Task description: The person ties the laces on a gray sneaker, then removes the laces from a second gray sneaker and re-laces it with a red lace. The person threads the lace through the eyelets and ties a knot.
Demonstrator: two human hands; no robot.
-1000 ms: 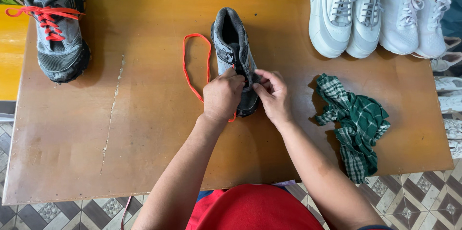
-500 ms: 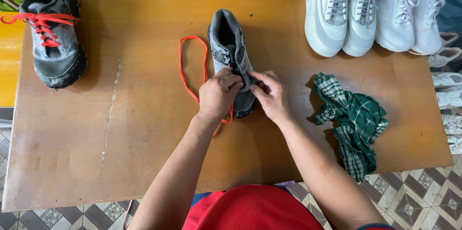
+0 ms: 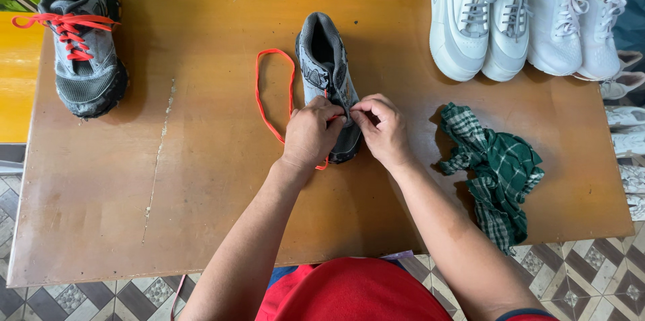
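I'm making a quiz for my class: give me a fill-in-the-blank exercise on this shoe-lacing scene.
1. Both hands, left hand and right hand, work on the grey shoe with a ____ lace.
2. The laced grey shoe stands at the table's far ____ corner.
3. The checked cloth is ____ and white.
4. The white shoes number ____.

Missing words: red; left; green; four

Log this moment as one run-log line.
left hand: pinching red lace | right hand: on grey shoe | table: green checked cloth
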